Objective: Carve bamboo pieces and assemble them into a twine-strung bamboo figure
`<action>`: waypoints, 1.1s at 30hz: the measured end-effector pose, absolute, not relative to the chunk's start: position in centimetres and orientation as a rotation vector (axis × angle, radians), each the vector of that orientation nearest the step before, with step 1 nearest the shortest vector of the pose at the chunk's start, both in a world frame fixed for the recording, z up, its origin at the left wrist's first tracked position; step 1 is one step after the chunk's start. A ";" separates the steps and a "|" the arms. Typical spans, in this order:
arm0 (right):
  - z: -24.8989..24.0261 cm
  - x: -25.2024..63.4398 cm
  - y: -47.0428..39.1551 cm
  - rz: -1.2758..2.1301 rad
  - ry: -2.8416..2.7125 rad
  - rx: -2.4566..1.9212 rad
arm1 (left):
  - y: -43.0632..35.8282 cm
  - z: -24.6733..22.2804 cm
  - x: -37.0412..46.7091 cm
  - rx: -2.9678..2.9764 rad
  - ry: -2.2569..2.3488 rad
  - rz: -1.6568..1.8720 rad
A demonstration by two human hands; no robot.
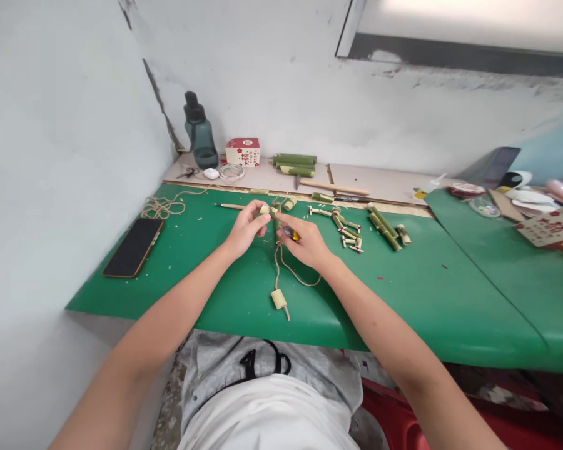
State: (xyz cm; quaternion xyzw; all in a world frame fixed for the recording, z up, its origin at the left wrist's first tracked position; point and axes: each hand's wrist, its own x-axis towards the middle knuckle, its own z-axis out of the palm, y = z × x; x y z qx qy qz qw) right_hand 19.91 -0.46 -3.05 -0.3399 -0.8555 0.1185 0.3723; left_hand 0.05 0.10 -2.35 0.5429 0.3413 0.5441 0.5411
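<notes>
Left grip pinches a short, pale-green bamboo piece; right grip clasps a partly hidden yellow object.

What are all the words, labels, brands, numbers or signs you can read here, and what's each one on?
"囍", in red on the front of the box by the wall; its other print is too small to read.
Right-hand box: red print, too blurred to read.
Black marker: pale marks, too small to read.
</notes>
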 end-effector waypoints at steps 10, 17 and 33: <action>-2.7 20.1 -0.5 0.294 -2.111 -0.882 | -0.3 -2.6 -0.1 1.450 0.772 1.095; -2.1 20.4 -0.7 0.374 -2.006 -0.958 | -0.5 -2.9 0.5 1.439 0.863 1.104; -1.4 20.3 -0.7 0.437 -2.203 -0.928 | -0.5 -3.1 0.5 1.454 0.928 1.192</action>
